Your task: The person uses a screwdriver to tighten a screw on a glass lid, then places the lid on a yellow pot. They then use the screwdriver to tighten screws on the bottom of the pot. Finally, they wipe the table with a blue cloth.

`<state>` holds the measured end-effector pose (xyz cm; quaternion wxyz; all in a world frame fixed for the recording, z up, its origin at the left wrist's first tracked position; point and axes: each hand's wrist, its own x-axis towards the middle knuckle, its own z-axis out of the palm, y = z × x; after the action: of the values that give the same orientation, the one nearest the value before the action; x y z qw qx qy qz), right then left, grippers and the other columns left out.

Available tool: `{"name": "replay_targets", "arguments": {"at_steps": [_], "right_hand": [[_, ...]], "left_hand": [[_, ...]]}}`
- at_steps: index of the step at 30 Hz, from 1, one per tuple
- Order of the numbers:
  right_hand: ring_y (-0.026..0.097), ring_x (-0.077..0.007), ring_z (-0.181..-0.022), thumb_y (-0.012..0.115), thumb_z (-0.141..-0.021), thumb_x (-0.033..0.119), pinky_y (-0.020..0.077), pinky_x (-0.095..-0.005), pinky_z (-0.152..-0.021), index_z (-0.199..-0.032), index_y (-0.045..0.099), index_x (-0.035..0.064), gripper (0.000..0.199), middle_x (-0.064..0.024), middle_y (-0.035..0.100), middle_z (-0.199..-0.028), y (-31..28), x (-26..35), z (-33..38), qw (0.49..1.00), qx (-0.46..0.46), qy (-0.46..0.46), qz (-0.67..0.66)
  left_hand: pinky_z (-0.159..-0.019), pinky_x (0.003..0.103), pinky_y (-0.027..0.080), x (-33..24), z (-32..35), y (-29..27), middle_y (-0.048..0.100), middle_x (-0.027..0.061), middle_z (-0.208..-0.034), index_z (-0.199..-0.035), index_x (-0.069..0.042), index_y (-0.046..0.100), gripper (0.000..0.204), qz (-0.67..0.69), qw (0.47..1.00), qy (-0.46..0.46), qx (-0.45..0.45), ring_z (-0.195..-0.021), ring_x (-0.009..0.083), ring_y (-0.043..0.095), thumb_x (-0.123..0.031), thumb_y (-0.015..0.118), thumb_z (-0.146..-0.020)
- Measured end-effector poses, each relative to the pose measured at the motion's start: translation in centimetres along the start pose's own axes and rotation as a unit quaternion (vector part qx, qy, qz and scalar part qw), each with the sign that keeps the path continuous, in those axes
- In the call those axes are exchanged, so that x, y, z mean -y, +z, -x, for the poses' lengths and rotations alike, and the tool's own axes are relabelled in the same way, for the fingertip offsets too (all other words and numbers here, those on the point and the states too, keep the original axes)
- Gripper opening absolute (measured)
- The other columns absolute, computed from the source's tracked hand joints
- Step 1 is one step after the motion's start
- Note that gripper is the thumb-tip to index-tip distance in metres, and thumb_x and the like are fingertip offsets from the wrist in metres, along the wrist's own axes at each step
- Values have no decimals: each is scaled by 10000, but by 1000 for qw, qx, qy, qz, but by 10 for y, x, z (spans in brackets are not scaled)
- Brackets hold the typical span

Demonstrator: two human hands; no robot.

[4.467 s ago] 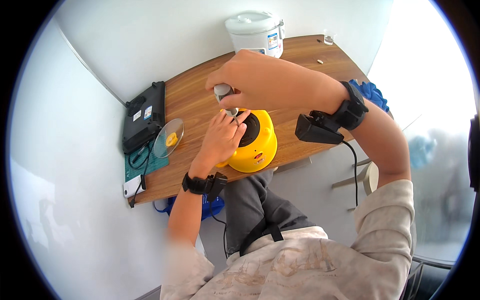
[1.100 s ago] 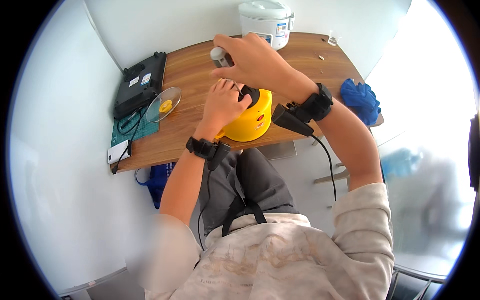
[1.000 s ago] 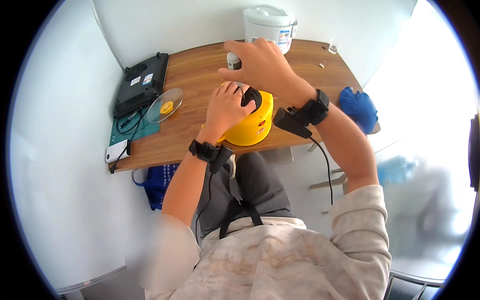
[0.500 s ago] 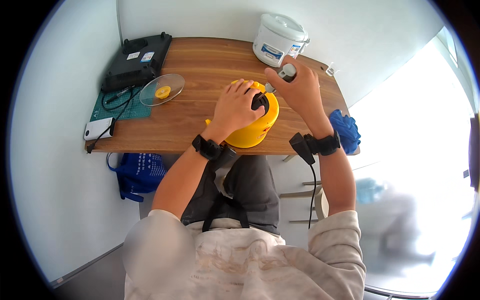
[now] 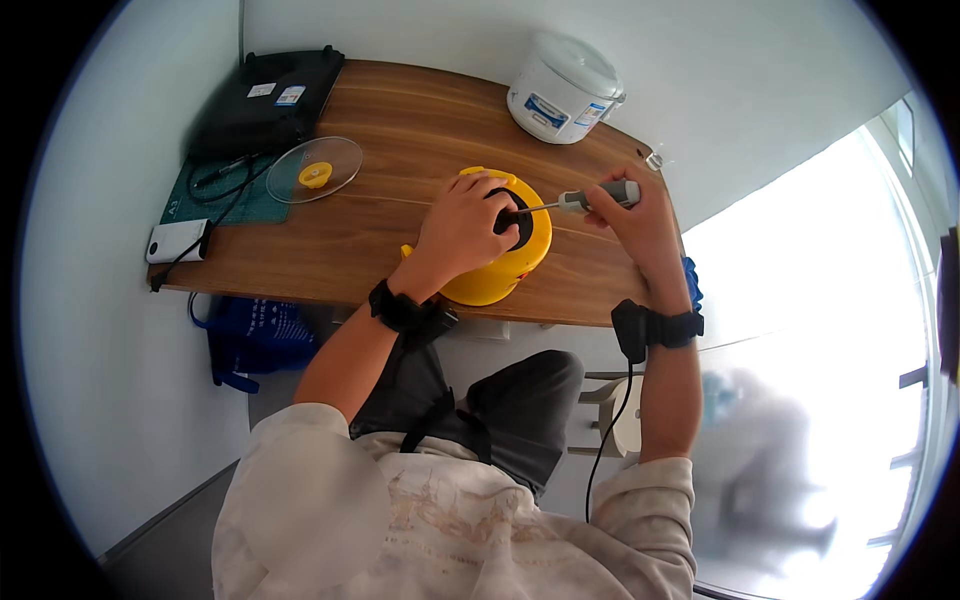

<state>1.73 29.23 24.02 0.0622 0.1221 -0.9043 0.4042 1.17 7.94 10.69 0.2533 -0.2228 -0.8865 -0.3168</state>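
Note:
A round yellow appliance [image 5: 495, 280], its body like a small pot with a black slotted panel [image 5: 522, 230] facing up, sits near the table's front edge. My left hand [image 5: 460, 222] lies over its left side, fingers curled onto the panel and gripping it. In my right hand [image 5: 645, 222] is a screwdriver [image 5: 602, 196] with a grey-and-white handle, gripped by fingers and thumb. Its thin shaft slants left, nearly level, with the tip at the panel beside my left fingers. Whether the tip sits on a screw is too small to tell.
A white rice cooker [image 5: 560, 95] stands at the back right. At left are a black appliance [image 5: 270, 105], a glass lid [image 5: 345, 180] with a yellow knob, a green cutting mat [image 5: 262, 207], a cable and a white power bank [image 5: 180, 240]. A blue bag [image 5: 255, 340] hangs below the table.
My right hand has swung lower and to the right, tipping the screwdriver from steep to nearly level. My left hand stays on the yellow appliance. The whole view has shifted slightly.

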Motion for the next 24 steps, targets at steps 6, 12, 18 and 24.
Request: {"name": "replay_targets", "arguments": {"at_steps": [6, 12, 18, 24], "right_hand": [[729, -161, -698, 708, -894, 149, 593, -253, -639, -956, 600, 5, 191, -126, 713, -813, -7, -35, -9, 987, -13, 70, -144], [719, -160, -690, 676, -905, 132, 585, -252, -624, -962, 601, 0, 162, -132, 715, -837, -5, -44, -16, 979, 2, 72, -193], [718, -160, -690, 669, -907, 132, 581, -251, -620, -966, 604, 2, 157, -124, 707, -823, -7, -49, -24, 980, 30, 49, -190], [713, -153, -698, 677, -903, 128, 573, -243, -614, -945, 595, 6, 152, -116, 701, -820, -6, -47, -17, 976, 29, 35, -214]], "left_hand": [[-1144, 411, 344, -1, -2, -5, 616, 83, -1316, -1018, -95, 703, 211, 14, 999, 11, 42, -1289, 272, 509, -168, 654, -827], [-1164, 414, 329, 4, 3, -2, 618, 84, -1311, -1049, -93, 691, 245, 3, 999, 25, 22, -1307, 265, 498, -24, 557, -856], [-1189, 428, 311, 4, 2, -2, 634, 98, -1270, -1116, -94, 645, 319, 10, 1000, 3, 26, -1290, 281, 513, 58, 473, -894], [-1068, 431, 415, -2, 2, -5, 667, 130, -1107, -1000, -47, 650, 251, 33, 998, 5, -49, -1121, 309, 583, 91, 524, -833]]}}
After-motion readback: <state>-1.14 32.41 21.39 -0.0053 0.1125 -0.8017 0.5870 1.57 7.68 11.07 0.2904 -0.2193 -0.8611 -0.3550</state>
